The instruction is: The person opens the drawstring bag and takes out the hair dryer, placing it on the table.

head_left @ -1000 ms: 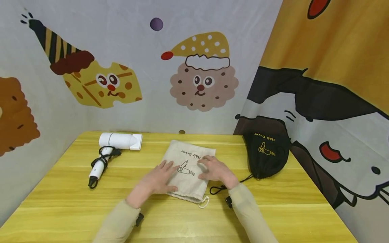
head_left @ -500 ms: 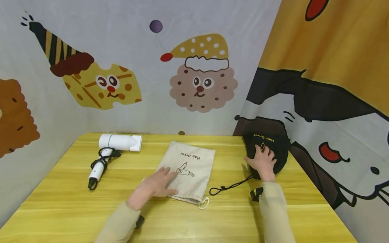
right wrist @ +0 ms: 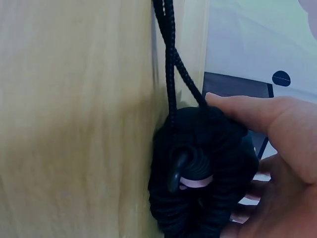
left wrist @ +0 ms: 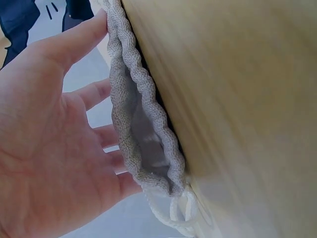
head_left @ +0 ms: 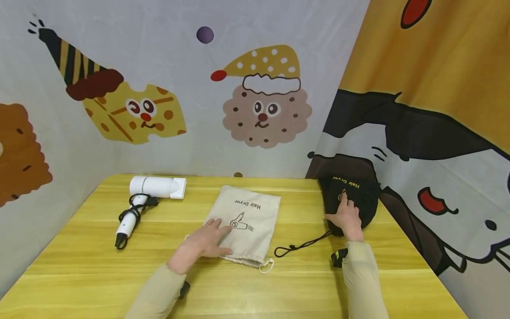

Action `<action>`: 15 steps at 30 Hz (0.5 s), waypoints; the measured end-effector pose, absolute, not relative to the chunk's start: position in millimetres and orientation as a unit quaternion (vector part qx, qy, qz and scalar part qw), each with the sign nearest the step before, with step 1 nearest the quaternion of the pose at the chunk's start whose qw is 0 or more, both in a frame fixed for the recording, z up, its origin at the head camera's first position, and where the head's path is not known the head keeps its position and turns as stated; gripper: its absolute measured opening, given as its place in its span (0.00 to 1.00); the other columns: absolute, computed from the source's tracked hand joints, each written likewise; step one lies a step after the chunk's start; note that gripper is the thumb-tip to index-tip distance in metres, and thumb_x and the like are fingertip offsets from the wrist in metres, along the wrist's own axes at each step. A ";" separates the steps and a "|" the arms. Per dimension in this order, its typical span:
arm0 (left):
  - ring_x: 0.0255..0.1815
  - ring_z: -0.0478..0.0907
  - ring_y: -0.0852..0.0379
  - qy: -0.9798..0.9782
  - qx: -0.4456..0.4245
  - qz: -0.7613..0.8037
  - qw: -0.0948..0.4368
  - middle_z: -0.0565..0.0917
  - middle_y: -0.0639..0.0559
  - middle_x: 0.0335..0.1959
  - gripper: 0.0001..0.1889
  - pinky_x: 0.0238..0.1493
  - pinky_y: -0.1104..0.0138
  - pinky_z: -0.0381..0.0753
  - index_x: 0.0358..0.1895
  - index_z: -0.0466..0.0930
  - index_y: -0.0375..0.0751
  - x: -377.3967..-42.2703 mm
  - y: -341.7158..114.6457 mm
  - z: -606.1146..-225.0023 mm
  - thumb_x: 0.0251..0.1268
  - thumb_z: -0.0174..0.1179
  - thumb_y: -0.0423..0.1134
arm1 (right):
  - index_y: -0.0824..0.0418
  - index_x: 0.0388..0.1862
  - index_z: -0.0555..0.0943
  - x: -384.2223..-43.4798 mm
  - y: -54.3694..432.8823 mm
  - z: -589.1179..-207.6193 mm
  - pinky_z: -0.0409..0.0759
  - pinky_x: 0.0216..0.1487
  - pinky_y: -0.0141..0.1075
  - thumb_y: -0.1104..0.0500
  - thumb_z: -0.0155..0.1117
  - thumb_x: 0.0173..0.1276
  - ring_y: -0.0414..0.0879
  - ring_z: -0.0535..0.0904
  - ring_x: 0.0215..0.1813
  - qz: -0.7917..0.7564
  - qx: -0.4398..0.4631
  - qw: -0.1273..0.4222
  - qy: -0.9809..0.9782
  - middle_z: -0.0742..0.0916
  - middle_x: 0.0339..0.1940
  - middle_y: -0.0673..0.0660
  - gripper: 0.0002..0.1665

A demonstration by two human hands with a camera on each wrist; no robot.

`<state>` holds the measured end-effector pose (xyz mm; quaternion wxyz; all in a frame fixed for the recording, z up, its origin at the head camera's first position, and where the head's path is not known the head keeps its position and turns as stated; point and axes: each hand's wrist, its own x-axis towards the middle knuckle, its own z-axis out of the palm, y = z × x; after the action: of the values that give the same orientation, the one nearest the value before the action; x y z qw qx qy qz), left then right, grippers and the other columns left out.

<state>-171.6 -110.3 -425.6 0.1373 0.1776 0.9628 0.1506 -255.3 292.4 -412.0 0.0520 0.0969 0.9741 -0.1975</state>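
A cream drawstring bag [head_left: 251, 239] printed "Hair Dryer" lies flat at the table's middle. My left hand [head_left: 202, 243] rests on its lower left part, fingers spread. Seen from the left wrist, the bag's ruffled mouth [left wrist: 130, 109] gapes, with a white cord loop [left wrist: 183, 210] at one end. To the right, my right hand [head_left: 347, 219] touches the black drawstring bag [head_left: 368, 197] with straight fingers, the index pointing at its printed dryer picture. In the right wrist view, a dark ribbed piece with a pink band [right wrist: 197, 171] shows inside that bag's gathered mouth.
At the back left lies a white hair dryer [head_left: 157, 186], its black cord [head_left: 136, 212] wound round the handle. The black bag's drawstring [head_left: 304, 244] trails left over the wooden table [head_left: 255, 297]. A cartoon-printed cloth [head_left: 167, 40] hangs behind.
My right hand has left the cream bag and moved right onto the black bag; its index finger then stretched out over the print. My left hand has stayed on the cream bag.
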 end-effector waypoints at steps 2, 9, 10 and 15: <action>0.74 0.53 0.33 0.964 0.173 0.148 0.137 0.58 0.34 0.73 0.37 0.69 0.39 0.57 0.68 0.65 0.47 -174.4 -111.6 -426.0 0.57 0.61 0.58 | 0.75 0.74 0.39 -256.1 293.9 -412.6 0.61 0.64 0.67 0.51 0.63 0.63 0.78 0.51 0.67 -0.192 0.096 0.055 0.975 0.54 0.69 0.80 0.57; 0.72 0.54 0.30 0.967 0.162 0.145 0.130 0.58 0.29 0.71 0.37 0.68 0.38 0.58 0.68 0.66 0.41 -184.1 -119.0 -425.0 0.58 0.62 0.56 | 0.80 0.70 0.46 -256.0 297.4 -411.9 0.61 0.65 0.65 0.54 0.64 0.63 0.79 0.55 0.65 -0.177 0.076 0.051 0.980 0.58 0.67 0.82 0.52; 0.72 0.54 0.29 0.968 0.159 0.147 0.130 0.59 0.29 0.71 0.37 0.68 0.37 0.58 0.68 0.66 0.41 -185.2 -120.2 -424.8 0.58 0.62 0.56 | 0.80 0.70 0.47 -255.9 297.9 -411.5 0.62 0.64 0.65 0.54 0.64 0.62 0.79 0.56 0.65 -0.175 0.074 0.050 0.981 0.58 0.67 0.82 0.52; 0.72 0.53 0.27 0.968 0.137 0.158 0.136 0.57 0.27 0.71 0.37 0.67 0.35 0.58 0.68 0.65 0.41 -189.8 -126.4 -425.4 0.58 0.61 0.56 | 0.80 0.70 0.48 -255.5 299.4 -412.5 0.64 0.64 0.63 0.55 0.65 0.62 0.77 0.59 0.65 -0.169 0.063 0.052 0.982 0.59 0.67 0.83 0.51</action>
<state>-189.8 -126.4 -425.4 0.1364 0.1373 0.9682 0.1584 -255.5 299.4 -412.5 0.0518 0.0633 0.9821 -0.1694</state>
